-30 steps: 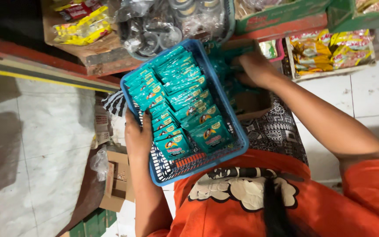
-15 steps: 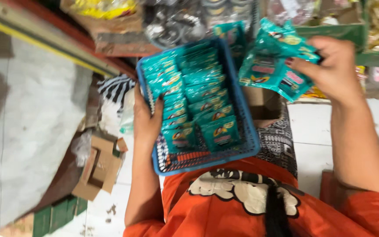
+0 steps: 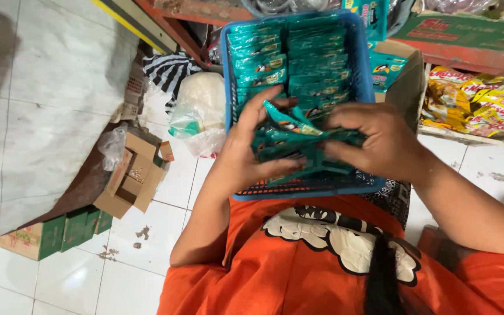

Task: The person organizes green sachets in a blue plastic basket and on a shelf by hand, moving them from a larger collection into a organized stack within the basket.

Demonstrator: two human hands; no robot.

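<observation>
Teal sachets (image 3: 298, 137) pinched between both hands' fingers (image 3: 275, 105) – over basket (image 3: 357, 58).

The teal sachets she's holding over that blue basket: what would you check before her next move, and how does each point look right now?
1. Both hands on the bunch: ok. The left hand and right hand grip the bunch of teal sachets from either side.
2. Bunch over the blue basket, not beyond its rim: ok.
3. Free room in the basket: ok; the near end under the hands looks empty, the far end holds rows of sachets.
4. Basket steady: cannot tell; it seems to rest on the lap, its underside hidden.
5. Sachets lined up in the bunch: not ok; they fan out at different angles.
</observation>
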